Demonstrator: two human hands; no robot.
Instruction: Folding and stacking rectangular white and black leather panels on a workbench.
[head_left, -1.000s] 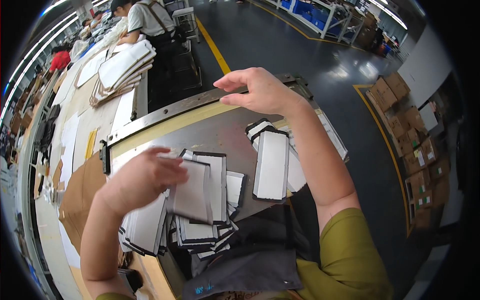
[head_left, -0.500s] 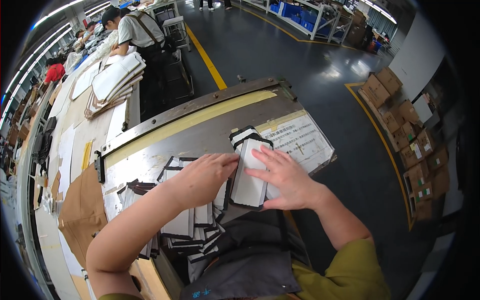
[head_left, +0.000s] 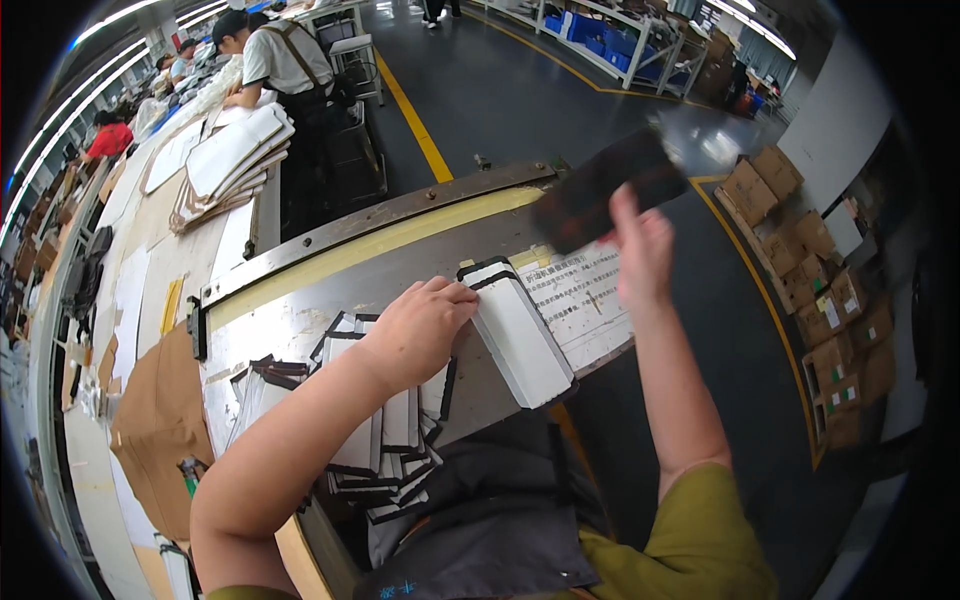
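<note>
My right hand (head_left: 642,235) is raised over the right side of the metal table (head_left: 290,285), its thumb up, closed on a dark rectangular panel (head_left: 605,195) smeared by motion. A narrow white panel with black edging (head_left: 520,335) lies slanted at the table's near edge, another black-edged end showing at its top. My left hand (head_left: 425,325) has its fingers bent together, the tips at this panel's upper left edge. Under and beside my left forearm, several similar white, black-edged panels (head_left: 355,455) are heaped loosely.
A printed sheet (head_left: 590,310) is fixed on the table's right part. A metal bar (head_left: 380,222) runs along the far edge. Brown fabric (head_left: 165,430) lies on the left bench, where large white panels (head_left: 235,150) are stacked beside a co-worker (head_left: 285,60). Cartons (head_left: 830,310) stand at right.
My right hand has left the white panel and swung up and away to the right, now with a dark panel. The white panel now slants differently. My left hand has barely moved.
</note>
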